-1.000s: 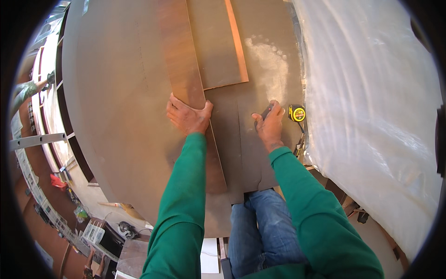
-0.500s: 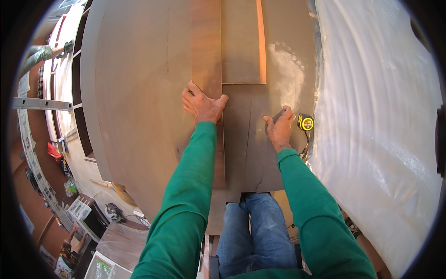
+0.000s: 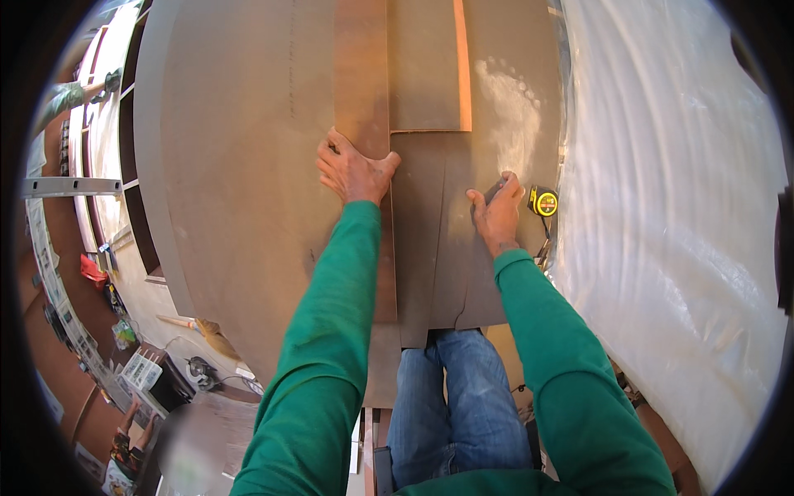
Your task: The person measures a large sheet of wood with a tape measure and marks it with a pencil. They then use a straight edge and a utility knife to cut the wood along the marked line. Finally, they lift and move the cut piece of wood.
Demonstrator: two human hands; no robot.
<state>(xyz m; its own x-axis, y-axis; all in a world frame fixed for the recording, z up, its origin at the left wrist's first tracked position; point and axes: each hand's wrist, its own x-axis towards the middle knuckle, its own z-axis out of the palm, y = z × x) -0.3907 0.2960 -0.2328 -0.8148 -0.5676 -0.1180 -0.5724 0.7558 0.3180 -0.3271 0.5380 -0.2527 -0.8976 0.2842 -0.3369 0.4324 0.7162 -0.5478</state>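
Observation:
My left hand (image 3: 356, 168) spans a long, narrow brown strip of thin sheet (image 3: 361, 74), fingers curled at its left edge and thumb at its right edge. The strip lies lengthwise on a large brown sheet (image 3: 231, 165) and runs on beneath my forearm. To the right, my right hand (image 3: 498, 213) is closed, with something dark between thumb and fingers; its kind is mostly hidden. Between the hands, dark lines run down a darker brown piece (image 3: 418, 215). Beyond it lies another brown piece (image 3: 423, 66) with an orange-lit right edge.
A yellow and black tape measure (image 3: 542, 201) lies right of my right hand, below a pale dusty footprint (image 3: 510, 107). Clear plastic sheeting (image 3: 662, 207) hangs along the right. Far left are a brush (image 3: 211, 335), a metal rail (image 3: 74, 187) and another person's gloved hand (image 3: 110, 83).
The whole view has shifted a little, so everything sits slightly higher in it. Both hands keep their places on the brown pieces.

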